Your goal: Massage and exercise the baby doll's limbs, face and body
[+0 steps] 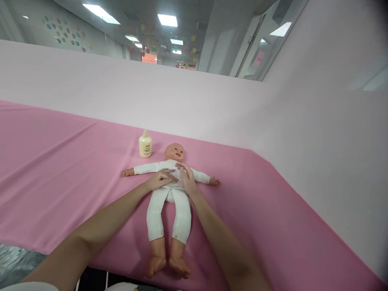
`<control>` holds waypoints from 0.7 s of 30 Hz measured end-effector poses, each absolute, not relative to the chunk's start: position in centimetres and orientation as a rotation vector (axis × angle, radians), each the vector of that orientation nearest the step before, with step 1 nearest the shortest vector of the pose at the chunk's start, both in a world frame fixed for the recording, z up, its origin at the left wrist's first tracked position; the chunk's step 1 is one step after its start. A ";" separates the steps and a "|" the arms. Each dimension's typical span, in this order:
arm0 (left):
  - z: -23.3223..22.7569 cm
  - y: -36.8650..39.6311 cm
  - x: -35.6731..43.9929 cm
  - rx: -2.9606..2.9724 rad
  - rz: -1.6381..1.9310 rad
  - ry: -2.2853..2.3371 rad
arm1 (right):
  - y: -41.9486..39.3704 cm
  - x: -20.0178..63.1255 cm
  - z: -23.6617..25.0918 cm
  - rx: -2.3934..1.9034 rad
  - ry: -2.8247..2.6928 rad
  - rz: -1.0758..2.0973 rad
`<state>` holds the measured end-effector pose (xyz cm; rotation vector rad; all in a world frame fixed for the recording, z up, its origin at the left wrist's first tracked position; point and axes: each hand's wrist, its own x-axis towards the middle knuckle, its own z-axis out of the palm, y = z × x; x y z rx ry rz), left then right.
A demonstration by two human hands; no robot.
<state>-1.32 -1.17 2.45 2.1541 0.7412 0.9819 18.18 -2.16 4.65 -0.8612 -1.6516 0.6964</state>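
Doll point(169, 194) is lying face-up mid-bench point(60, 161) on pink cloth, head toward 12 o'clock, arms spread to 9 and 3. Left hand point(160, 179) and right hand point(187, 178) are resting flat on its chest, both grips open, fingers extended, holding nothing. Cream pump bottle point(145, 144) is standing at 11 o'clock, beside the head.

Office-like hall: ceiling panel lights point(167, 20)
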 end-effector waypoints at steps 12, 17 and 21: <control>2.7 -1.5 0.0 2.190 1.092 0.722 | -1.9 17.2 4.5 -1.280 -2.388 0.316; 2.4 -1.4 0.0 2.135 1.111 0.762 | -2.6 16.4 4.6 -1.601 -2.315 0.283; 1.4 -1.1 -0.4 2.117 1.158 0.877 | -3.9 15.4 5.4 -1.753 -2.289 0.261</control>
